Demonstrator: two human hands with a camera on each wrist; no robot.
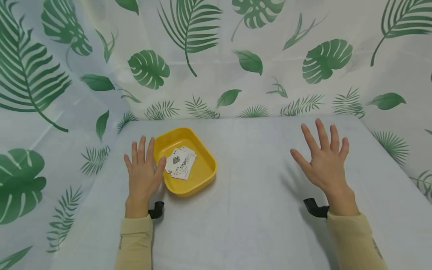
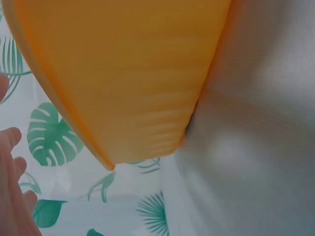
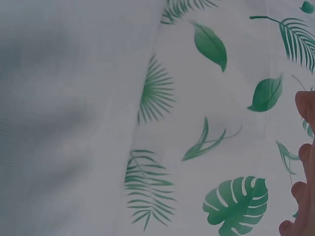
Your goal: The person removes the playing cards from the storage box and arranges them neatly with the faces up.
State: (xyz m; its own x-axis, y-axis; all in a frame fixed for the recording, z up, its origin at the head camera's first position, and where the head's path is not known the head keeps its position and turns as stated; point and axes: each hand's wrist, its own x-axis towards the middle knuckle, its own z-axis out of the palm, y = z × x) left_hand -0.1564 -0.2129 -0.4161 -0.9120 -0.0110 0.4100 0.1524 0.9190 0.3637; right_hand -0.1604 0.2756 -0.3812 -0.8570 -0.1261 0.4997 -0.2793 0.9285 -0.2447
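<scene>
A yellow tray (image 1: 202, 176) sits on the white table left of centre, with a few playing cards (image 1: 180, 162) lying face up inside it. My left hand (image 1: 144, 170) lies flat with straight fingers right beside the tray's left rim, holding nothing. The left wrist view is filled by the tray's yellow outer wall (image 2: 128, 73), with my fingertips (image 2: 12, 162) at the left edge. My right hand (image 1: 322, 159) hovers with spread fingers over the table's right side, holding nothing. Its fingertips (image 3: 302, 167) show at the right edge of the right wrist view.
The table (image 1: 256, 210) is covered with a white cloth. A white curtain with green leaf prints (image 1: 216, 56) hangs behind and along both sides. Black wrist camera mounts (image 1: 156, 210) show at both cuffs.
</scene>
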